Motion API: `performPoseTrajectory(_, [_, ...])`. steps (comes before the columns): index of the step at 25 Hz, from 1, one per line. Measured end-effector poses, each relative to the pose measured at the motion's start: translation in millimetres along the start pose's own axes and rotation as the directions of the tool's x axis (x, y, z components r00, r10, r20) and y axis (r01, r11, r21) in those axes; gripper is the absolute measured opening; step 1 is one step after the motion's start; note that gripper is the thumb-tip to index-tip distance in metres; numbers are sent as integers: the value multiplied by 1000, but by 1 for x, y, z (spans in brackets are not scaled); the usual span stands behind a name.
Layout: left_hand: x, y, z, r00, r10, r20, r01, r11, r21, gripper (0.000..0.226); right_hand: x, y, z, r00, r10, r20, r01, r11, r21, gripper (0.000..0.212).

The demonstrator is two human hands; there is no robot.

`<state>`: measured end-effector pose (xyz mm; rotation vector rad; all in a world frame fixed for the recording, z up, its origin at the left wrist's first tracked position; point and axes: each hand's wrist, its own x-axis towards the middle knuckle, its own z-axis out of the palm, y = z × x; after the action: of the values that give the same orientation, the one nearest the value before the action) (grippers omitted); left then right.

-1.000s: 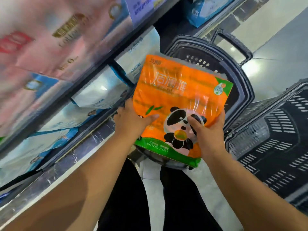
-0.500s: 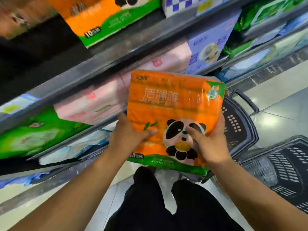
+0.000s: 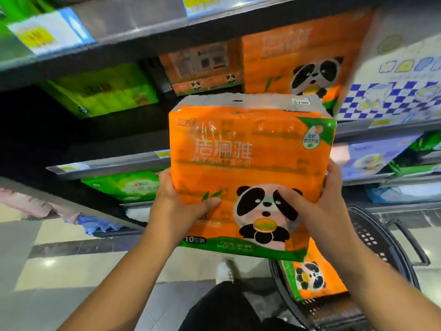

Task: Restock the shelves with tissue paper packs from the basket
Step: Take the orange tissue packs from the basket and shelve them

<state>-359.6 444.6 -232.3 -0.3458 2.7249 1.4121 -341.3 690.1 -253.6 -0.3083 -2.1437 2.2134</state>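
Note:
An orange tissue pack with a panda print is held upright in front of the shelves. My left hand grips its lower left edge, thumb across the front. My right hand grips its lower right edge, thumb over the panda's ear. Below, a dark basket on the floor holds another orange panda pack. On the shelf just behind the held pack stand matching orange panda packs.
A green pack lies at the left of that shelf, with a dark gap beside it. A blue-checked pack stands at the right. Lower shelves carry green, purple and blue packs. The floor is tiled; a white shoe shows below.
Both hands have raised the orange pack from basket height up to the shelf holding the matching orange packs. The view has tilted up along the shelves.

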Motion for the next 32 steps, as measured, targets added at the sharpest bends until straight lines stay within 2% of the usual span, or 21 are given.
performPoseTrajectory(5, [13, 11, -57, 989, -37, -144, 12, 985, -174, 72, 29, -40, 53, 987, -142, 73, 150, 981, -120, 83])
performPoseTrajectory(8, [29, 13, -82, 977, -36, -209, -19, 967, -253, 74, 40, -59, 78, 972, -212, 104, 223, 968, -111, 73])
performPoseTrajectory(13, [52, 11, -114, 967, 74, -246, -157, 928, -337, 80, 55, -87, 110, 981, -169, 94, 158, 981, 114, 54])
performPoseTrajectory(14, [58, 10, -118, 967, 85, -240, -170, 918, -358, 84, 59, -89, 114, 984, -163, 79, 149, 977, 152, 56])
performPoseTrajectory(16, [66, 8, -121, 971, 93, -222, -180, 894, -411, 96, 64, -92, 121, 988, -141, 58, 125, 969, 212, 73])
performPoseTrajectory(18, [74, 7, -120, 968, 95, -232, -195, 868, -457, 98, 72, -91, 126, 990, -132, 43, 120, 970, 214, 83])
performPoseTrajectory(22, [87, 9, -115, 975, 54, -214, -177, 775, -607, 98, 91, -84, 125, 984, -162, 75, 143, 966, 217, 63])
performPoseTrajectory(24, [93, 10, -112, 982, -25, -186, -115, 703, -702, 96, 99, -76, 124, 975, -200, 102, 178, 965, 191, 49])
performPoseTrajectory(27, [102, 7, -105, 985, -59, -163, -78, 690, -719, 85, 107, -65, 128, 981, -179, 73, 159, 963, 216, 31])
performPoseTrajectory(32, [124, 0, -100, 984, -99, -147, -36, 702, -712, 53, 120, -57, 145, 990, -127, 68, 114, 979, 166, 38])
